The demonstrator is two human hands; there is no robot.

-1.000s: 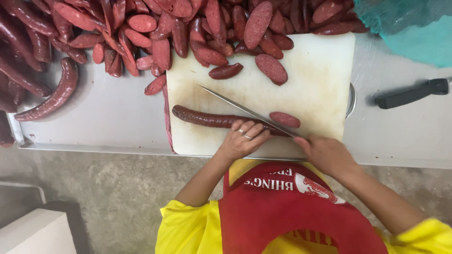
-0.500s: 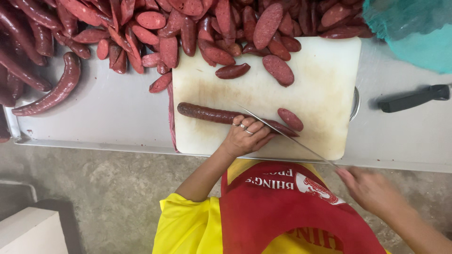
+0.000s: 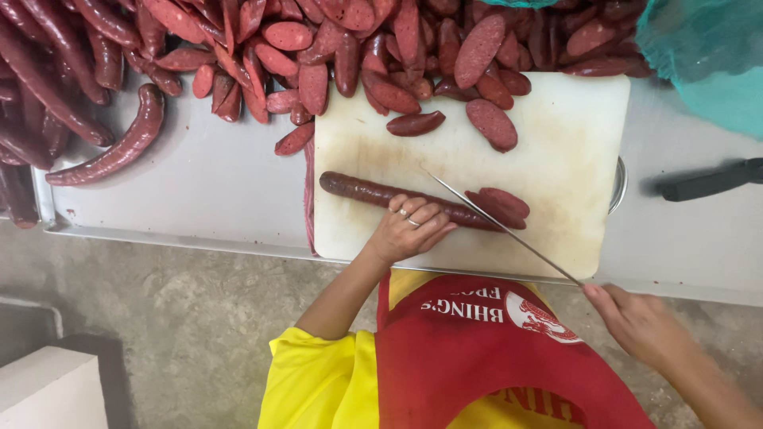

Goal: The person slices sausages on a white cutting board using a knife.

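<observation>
A long dark-red sausage (image 3: 358, 191) lies across a white cutting board (image 3: 556, 135). My left hand (image 3: 409, 226), with rings on two fingers, presses down on the sausage near its cut end. Two oval slices (image 3: 501, 204) lie just right of that end. My right hand (image 3: 640, 326) is below the table's edge and grips the handle of a long thin knife (image 3: 501, 226). The blade runs diagonally up-left over the board, crossing the sausage's cut end.
A heap of sliced sausage pieces (image 3: 350, 48) covers the far side of the steel table (image 3: 199, 191). Whole sausages (image 3: 119, 147) lie at the left. A black-handled tool (image 3: 711, 181) and a teal net bag (image 3: 707, 48) are on the right. I wear a red apron (image 3: 493, 357).
My right hand has drawn the knife back and to the right, from over the board to below the table's edge. A second slice now lies by the cut end. My left hand stays put.
</observation>
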